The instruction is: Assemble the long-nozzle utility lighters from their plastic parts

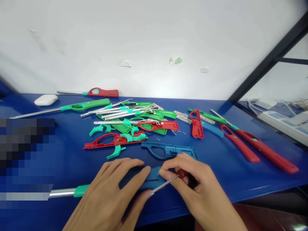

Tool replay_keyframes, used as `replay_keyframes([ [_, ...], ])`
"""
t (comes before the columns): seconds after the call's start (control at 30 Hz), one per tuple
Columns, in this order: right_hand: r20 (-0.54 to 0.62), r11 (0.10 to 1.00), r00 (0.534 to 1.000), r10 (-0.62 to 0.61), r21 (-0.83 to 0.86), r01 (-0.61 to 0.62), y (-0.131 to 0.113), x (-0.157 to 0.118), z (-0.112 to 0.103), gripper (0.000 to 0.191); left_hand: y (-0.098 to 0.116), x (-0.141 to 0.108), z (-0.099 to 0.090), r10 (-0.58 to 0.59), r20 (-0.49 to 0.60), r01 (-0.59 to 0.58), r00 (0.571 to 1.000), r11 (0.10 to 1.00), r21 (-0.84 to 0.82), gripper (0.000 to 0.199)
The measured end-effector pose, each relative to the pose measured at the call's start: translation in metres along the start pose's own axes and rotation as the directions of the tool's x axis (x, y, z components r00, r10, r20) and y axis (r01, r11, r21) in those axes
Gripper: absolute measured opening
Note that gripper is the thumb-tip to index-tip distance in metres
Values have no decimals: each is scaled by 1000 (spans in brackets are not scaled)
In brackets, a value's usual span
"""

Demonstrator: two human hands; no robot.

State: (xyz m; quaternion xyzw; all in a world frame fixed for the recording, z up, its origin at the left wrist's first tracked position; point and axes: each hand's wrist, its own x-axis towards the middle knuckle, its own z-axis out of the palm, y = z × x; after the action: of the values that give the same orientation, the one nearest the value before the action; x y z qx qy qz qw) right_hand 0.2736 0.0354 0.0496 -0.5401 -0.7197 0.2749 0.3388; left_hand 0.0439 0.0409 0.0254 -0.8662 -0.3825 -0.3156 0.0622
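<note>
A long-nosed gas lighter with a blue handle [154,175], green collar and metal tube lies across the blue table near its front edge. My left hand [113,192] grips its handle, fingers over the top and thumb along the near side. My right hand [192,183] holds a screwdriver [165,185] with a dark red handle; its thin shaft slants down to the left. The tip is beside my left thumb, at the handle's near edge. Just beyond lies an opened blue handle half [172,150].
Behind lie green triggers [117,152], a red handle half [113,140], and a pile of opened lighters with wires [141,114]. Small screws [158,139] are scattered there. Whole red lighters [264,149] lie right; a green lighter [89,105] and white case [46,100] lie left.
</note>
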Motion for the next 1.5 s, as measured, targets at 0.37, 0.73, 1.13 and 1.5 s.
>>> replay_keyframes([
  [0.37,-69,999,997,-38,-28,36,2,-2,1,15,3,-1,3,-32,20,34,999,997,-75,25],
  [0.73,-161,965,959,-235,-160,210,7,-5,5,20,2,-2,2,-30,27,33,999,995,-92,27],
  [1.13,-93,776,859,-503,-487,401,18,-20,10,44,4,3,-1,-12,-9,11,1000,996,-90,23],
  [1.5,-91,776,859,-503,-485,403,17,-24,9,41,3,4,-1,16,1,-16,1000,997,-79,26],
])
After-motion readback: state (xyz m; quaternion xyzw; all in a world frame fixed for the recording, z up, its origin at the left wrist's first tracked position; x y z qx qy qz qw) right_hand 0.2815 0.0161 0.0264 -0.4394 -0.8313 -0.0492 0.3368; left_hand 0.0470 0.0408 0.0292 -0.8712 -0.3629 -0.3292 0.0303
